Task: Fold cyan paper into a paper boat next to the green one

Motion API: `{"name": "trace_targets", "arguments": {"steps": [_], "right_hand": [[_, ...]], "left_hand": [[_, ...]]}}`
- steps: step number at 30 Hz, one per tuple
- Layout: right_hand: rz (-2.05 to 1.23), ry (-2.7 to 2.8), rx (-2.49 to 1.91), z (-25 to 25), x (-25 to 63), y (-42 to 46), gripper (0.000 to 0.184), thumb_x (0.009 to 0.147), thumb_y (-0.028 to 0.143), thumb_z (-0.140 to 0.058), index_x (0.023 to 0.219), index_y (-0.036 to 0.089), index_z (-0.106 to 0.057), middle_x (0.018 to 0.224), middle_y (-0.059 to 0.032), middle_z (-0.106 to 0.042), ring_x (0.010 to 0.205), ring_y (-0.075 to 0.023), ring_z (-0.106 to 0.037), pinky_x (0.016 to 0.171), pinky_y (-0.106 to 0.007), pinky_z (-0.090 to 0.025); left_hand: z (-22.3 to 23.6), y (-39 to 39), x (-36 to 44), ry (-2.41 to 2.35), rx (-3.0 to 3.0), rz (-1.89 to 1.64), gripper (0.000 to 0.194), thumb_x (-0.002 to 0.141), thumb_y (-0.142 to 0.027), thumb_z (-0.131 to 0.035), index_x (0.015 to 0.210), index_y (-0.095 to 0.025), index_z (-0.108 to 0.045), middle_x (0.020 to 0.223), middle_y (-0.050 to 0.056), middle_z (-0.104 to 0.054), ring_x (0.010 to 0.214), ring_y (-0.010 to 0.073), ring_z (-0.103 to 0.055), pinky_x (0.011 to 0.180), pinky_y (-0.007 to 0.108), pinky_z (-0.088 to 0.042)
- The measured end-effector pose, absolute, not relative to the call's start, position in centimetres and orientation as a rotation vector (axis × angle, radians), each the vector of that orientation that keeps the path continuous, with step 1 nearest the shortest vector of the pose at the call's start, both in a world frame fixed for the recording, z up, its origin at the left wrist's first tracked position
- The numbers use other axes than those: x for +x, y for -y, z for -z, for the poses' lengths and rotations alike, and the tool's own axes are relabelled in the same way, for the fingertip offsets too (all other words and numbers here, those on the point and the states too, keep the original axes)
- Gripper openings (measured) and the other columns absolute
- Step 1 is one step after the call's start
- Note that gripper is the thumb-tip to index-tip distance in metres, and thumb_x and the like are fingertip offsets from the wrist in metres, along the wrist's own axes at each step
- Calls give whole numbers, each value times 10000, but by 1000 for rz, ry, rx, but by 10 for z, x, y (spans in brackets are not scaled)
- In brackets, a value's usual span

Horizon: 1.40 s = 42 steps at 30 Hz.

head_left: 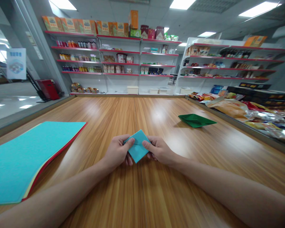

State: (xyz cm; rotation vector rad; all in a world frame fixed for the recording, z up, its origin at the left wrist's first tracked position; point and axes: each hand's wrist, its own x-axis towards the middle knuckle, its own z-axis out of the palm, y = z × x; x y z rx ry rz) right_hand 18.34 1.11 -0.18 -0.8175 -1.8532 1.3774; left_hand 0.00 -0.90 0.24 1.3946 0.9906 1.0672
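Note:
A small diamond of folded light-blue paper (138, 151) is held up over the middle of the table, one corner toward me. My left hand (120, 148) pinches its left side, thumb on the front face and fingers behind. On the other side my right hand (159, 148) grips it the same way, with the thumb near the centre. A crease or fold edge runs across between the two thumbs. The fingers behind the paper are partly hidden. Farther off to the right, a folded dark-green paper boat (197, 120) lies on the wood.
A stack of coloured paper sheets (38, 152), turquoise on top with yellow and red below, lies at the left. The wooden table (104, 110) has a raised rim. Packaged snacks (247, 110) crowd beyond the right rim. Stocked shelves (120, 50) stand behind.

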Motion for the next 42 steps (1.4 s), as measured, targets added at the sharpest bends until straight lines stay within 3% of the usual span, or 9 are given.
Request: {"name": "trace_targets", "arguments": {"steps": [3, 8, 14, 21, 28, 35, 42], "right_hand": [[-1432, 1865, -906, 3, 183, -13, 471, 815, 558, -520, 606, 136, -521, 472, 15, -511, 357, -45, -383, 332, -171, -260], [-1475, 1893, -853, 4, 183, -13, 492, 820, 574, -485, 628, 128, -565, 469, 10, -536, 353, -51, -404, 334, -169, -269], [-1420, 1866, -831, 6, 186, -7, 542, 818, 569, -483, 480, 145, -494, 395, 6, -486, 330, -48, -352, 339, -190, -231], [-1450, 2010, -803, 4, 182, -8, 546, 847, 588, -422, 599, 127, -579, 445, 18, -486, 379, -62, -393, 396, -197, -281], [-1446, 2082, -698, -4, 184, 5, 546, 881, 543, -402, 555, 133, -557, 424, 14, -476, 372, -65, -415, 397, -193, -288], [-1292, 1950, -840, 7, 183, -7, 527, 842, 569, -452, 593, 122, -577, 443, 8, -498, 368, -66, -413, 378, -190, -291], [-1314, 2016, -828, 3, 189, -10, 531, 825, 576, -469, 533, 137, -525, 425, 12, -486, 354, -59, -396, 349, -181, -259]], "left_hand": [[-3, 11, 4, -1012, 1368, -1203, 380, 787, -506, -579, 697, -140, -522, 445, -1, -577, 333, 145, -555, 300, 204, -419], [0, 7, 2, -916, 1259, -1209, 359, 780, -475, -612, 727, -125, -550, 521, 30, -633, 421, 140, -596, 372, 198, -447], [4, 2, -8, -739, 1177, -771, 434, 768, -506, -601, 599, -112, -536, 414, 64, -598, 265, 123, -502, 258, 167, -326], [2, 11, 5, -893, 1218, -1043, 474, 717, -565, -629, 595, -120, -523, 447, 48, -608, 293, 122, -530, 275, 168, -358], [3, 8, 2, -712, 1068, -862, 518, 679, -557, -668, 475, -101, -532, 389, 40, -548, 236, 71, -428, 240, 156, -266], [6, 10, 6, -762, 1262, -935, 489, 757, -551, -602, 640, -76, -609, 536, 89, -642, 341, 126, -558, 312, 178, -387], [-1, 19, 10, -843, 1381, -937, 512, 796, -551, -551, 660, -64, -632, 558, 111, -650, 420, 147, -606, 379, 189, -435]]}}
